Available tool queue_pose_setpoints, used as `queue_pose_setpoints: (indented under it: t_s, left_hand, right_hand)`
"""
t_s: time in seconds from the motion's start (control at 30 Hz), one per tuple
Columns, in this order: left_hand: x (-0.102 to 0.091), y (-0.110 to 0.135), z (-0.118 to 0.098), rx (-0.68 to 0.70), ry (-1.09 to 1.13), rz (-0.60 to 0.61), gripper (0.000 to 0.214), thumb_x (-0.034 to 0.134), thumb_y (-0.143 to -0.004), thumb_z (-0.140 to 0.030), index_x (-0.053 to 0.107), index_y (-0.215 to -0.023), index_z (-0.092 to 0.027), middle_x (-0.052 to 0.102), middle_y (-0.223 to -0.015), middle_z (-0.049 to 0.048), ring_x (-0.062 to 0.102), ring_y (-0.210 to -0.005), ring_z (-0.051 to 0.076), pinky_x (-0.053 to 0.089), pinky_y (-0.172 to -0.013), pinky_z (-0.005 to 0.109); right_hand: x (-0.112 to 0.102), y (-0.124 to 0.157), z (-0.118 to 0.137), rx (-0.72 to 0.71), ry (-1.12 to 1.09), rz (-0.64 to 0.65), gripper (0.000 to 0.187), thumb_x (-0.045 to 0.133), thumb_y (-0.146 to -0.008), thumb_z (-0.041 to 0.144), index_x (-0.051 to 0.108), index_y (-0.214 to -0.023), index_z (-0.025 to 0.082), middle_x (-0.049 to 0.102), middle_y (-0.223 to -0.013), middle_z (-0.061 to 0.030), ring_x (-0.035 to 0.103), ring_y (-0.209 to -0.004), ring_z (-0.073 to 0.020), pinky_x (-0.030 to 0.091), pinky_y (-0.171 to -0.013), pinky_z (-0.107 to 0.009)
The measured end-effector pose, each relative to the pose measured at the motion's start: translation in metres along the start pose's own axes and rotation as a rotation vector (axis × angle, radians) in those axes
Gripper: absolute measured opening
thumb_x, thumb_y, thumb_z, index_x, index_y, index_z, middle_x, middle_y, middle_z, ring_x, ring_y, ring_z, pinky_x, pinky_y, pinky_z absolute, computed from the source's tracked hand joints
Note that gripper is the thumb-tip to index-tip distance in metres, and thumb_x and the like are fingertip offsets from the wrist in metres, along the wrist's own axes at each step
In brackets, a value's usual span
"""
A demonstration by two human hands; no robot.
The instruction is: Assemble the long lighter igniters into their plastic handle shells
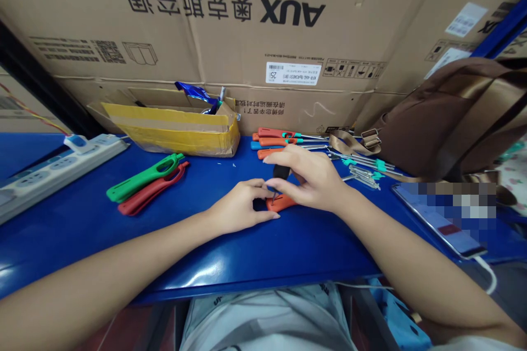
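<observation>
Carton (230, 44): "AUX" and "奥克斯空调", upside down; white label (293, 74) reads "KFR-46G/BpR3AES1 (B1)" and "25".
Left-side casings: two, one green casing (138, 180) and one red casing (142, 197), side by side on the desk (197, 255).
Rear handles (274, 132): at least four; red, orange and blue.
Workpiece: one orange casing (284, 203), on the desk between the hands.
Right hand (319, 180): fingers gripping one black-handled screwdriver (281, 172), tip at the orange casing.
Left hand (234, 207): thumb and forefinger parted around the orange casing's end; cannot tell whether they grip.
</observation>
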State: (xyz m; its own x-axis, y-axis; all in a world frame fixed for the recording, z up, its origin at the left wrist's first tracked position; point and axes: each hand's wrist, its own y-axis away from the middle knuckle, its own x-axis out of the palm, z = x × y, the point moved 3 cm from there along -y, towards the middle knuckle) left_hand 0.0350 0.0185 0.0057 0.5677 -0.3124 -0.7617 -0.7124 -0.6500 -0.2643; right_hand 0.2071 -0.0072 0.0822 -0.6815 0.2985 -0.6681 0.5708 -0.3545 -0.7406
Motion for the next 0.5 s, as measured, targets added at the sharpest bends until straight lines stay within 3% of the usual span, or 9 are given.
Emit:
queue_pose_setpoints:
  t_s: [0.17, 0.33, 0.5]
  left_hand:
    - [-0.0008, 0.001, -0.0005, -0.008, 0.036, 0.001, 0.03, 0.082, -0.082, -0.034, 0.078, -0.106, -0.016, 0.071, -0.1, 0.0068, 0.069, -0.092, 0.021, 0.056, -0.089, 0.034]
    - [0.0007, 0.0006, -0.0004, -0.008, 0.032, 0.016, 0.028, 0.081, -0.082, -0.028, 0.078, -0.108, -0.017, 0.071, -0.106, 0.0082, 0.069, -0.099, 0.023, 0.055, -0.092, 0.035]
    - [0.0018, 0.0013, 0.0002, -0.004, 0.026, 0.016, 0.022, 0.08, -0.082, -0.024, 0.078, -0.103, -0.019, 0.073, -0.103, 0.0065, 0.07, -0.095, 0.023, 0.056, -0.089, 0.035]
  right_hand:
    - [0.0025, 0.0, -0.0014, 0.079, -0.203, 0.032, 0.04, 0.052, -0.098, 0.016, 0.054, -0.137, 0.021, 0.069, -0.122, -0.0096, 0.069, -0.105, -0.0199, 0.058, -0.09, -0.035]
    - [0.0024, 0.0, -0.0025, 0.043, -0.125, 0.008, 0.034, 0.061, -0.096, 0.018, 0.059, -0.129, 0.023, 0.073, -0.118, -0.007, 0.07, -0.108, -0.0199, 0.058, -0.089, -0.032]
    - [-0.0008, -0.0014, 0.0015, -0.022, -0.018, 0.014, 0.029, 0.064, -0.097, 0.025, 0.062, -0.126, 0.02, 0.074, -0.113, -0.0085, 0.073, -0.096, -0.0195, 0.059, -0.082, -0.031]
